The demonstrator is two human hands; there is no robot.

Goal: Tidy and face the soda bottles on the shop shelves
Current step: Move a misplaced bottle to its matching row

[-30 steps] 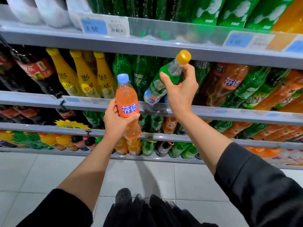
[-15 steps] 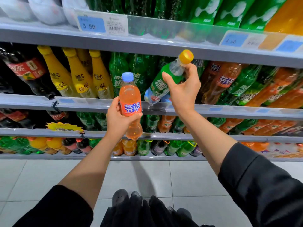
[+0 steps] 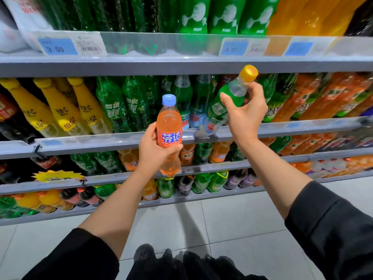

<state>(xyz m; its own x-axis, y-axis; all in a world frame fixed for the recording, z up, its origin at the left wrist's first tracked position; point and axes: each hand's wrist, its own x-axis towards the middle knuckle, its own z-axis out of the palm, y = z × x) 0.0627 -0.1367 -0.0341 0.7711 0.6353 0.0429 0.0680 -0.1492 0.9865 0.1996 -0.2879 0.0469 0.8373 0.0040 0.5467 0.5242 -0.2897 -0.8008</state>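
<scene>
My left hand (image 3: 154,150) grips an orange soda bottle (image 3: 169,126) with a light blue cap, upright, its label facing me, in front of the shelf rail. My right hand (image 3: 245,116) grips a green soda bottle (image 3: 226,102) with a yellow cap near its neck. That bottle is tilted, cap up to the right, its base down by the front rail of the second shelf (image 3: 302,126). Behind it stand rows of green soda bottles (image 3: 113,106).
Yellow-capped bottles (image 3: 62,110) stand left on the same shelf, orange ones (image 3: 314,98) to the right. Large green bottles (image 3: 193,15) fill the top shelf above price tags (image 3: 58,47). Two lower shelves hold mixed small bottles (image 3: 201,182). Grey floor tiles (image 3: 232,221) lie below.
Both hands and their bottles have shifted slightly right and up. The green bottle's base has come down closer to the second shelf's rail.
</scene>
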